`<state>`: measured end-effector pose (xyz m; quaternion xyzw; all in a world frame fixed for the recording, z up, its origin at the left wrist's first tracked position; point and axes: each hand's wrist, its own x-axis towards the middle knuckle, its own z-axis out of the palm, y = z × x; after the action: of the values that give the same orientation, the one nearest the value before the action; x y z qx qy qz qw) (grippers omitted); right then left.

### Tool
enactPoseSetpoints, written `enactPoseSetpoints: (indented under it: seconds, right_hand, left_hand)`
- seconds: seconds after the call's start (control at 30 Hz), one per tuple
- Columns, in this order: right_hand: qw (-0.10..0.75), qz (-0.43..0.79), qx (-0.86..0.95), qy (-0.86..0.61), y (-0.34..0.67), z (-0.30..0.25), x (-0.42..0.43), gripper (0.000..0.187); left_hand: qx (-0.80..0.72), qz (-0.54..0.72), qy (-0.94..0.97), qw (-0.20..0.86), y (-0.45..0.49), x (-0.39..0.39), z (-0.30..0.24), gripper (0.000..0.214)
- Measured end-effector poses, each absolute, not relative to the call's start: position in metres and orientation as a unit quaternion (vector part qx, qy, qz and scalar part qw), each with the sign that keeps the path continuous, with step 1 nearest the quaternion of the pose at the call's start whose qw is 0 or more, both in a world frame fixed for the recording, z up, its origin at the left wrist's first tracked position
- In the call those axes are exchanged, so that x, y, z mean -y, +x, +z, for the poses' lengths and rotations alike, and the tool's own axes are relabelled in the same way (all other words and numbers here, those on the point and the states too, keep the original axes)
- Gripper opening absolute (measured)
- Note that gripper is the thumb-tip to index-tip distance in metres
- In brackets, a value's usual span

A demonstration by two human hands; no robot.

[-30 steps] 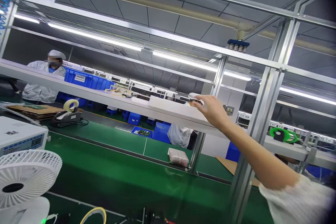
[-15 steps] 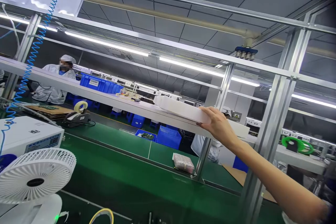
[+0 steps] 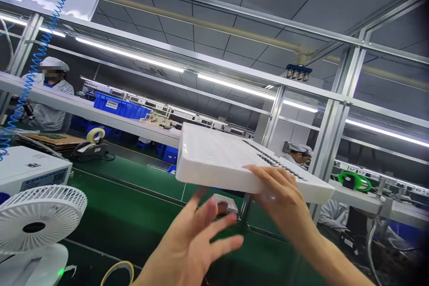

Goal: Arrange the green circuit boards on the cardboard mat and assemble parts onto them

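Note:
My right hand (image 3: 281,196) grips the near edge of a white foam tray (image 3: 214,149), thumb underneath and fingers on top. Rows of small dark parts (image 3: 268,158) sit in the tray's right half; its left half shows pale, shallow pockets. The tray is tilted and held out at shelf height, in front of the white shelf (image 3: 134,127). Below the tray's left corner, my left hand (image 3: 197,232) is spread with fingers apart, palm up and somewhat blurred. Nothing lies in it, and whether a fingertip touches the tray's underside I cannot tell.
A white fan (image 3: 36,223) and a white box (image 3: 33,167) stand at left on the green bench (image 3: 110,205). A yellow tape roll (image 3: 117,272) lies in front. Metal posts (image 3: 335,134) rise at right. Co-workers (image 3: 55,85) sit beyond the shelf.
My right hand has brought the foam tray off the shelf and nearer to me, so its top now shows. My left hand has come into view beneath it.

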<state>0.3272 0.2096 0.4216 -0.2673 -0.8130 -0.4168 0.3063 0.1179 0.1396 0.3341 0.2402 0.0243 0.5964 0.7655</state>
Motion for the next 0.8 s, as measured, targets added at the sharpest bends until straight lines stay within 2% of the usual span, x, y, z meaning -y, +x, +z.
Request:
enactPoseSetpoints:
  seconds: [0.17, 0.27, 0.4, 0.53, 0.6, 0.7, 0.8]
  right_hand:
    - [0.312, -0.416, 0.815, -0.255, 0.324, 0.405, -0.205, 0.043]
    - [0.324, -0.409, 0.815, -0.255, 0.321, 0.395, -0.201, 0.042]
    - [0.283, -0.346, 0.853, -0.269, 0.331, 0.398, -0.193, 0.042]
    - [0.293, -0.28, 0.841, -0.358, 0.364, 0.434, -0.201, 0.036]
    - [0.288, -0.299, 0.814, -0.407, 0.38, 0.459, -0.218, 0.045]
    - [0.245, -0.308, 0.817, -0.422, 0.39, 0.49, -0.25, 0.056]
    - [0.189, -0.299, 0.838, -0.416, 0.384, 0.509, -0.274, 0.053]
  left_hand:
    - [-0.025, 0.668, 0.144, 0.729, 0.154, -0.157, 0.38, 0.073]
    - [-0.062, 0.698, 0.126, 0.703, 0.169, -0.163, 0.375, 0.067]
    - [-0.108, 0.729, 0.113, 0.666, 0.172, -0.168, 0.367, 0.058]
    - [-0.137, 0.729, 0.104, 0.662, 0.165, -0.168, 0.371, 0.066]
    - [-0.145, 0.73, 0.103, 0.66, 0.162, -0.165, 0.376, 0.07]
    - [-0.146, 0.735, 0.104, 0.654, 0.162, -0.161, 0.38, 0.071]
    - [-0.148, 0.733, 0.105, 0.655, 0.161, -0.159, 0.381, 0.07]
